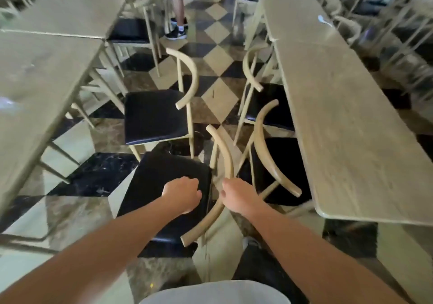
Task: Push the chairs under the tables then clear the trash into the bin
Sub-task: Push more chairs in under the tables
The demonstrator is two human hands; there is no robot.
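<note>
A pale wooden chair with a black seat [161, 181] and a curved backrest [223, 153] stands in the aisle right in front of me, turned toward the left table [39, 85]. My right hand [236, 197] grips the middle of that backrest. My left hand [184, 194] is closed in a fist just above the seat's near right part; whether it touches the seat I cannot tell. A second chair [154, 113] stands beyond it, also out from the left table. On the right, two chairs [278, 163] sit partly under the right table [346, 125].
The aisle floor is checkered in black, cream and brown tiles [218, 59]. A person's legs in dark shorts and sneakers [177, 22] stand far up the aisle by another chair. A small white scrap [324, 21] lies on the far right table. More chairs line the far right.
</note>
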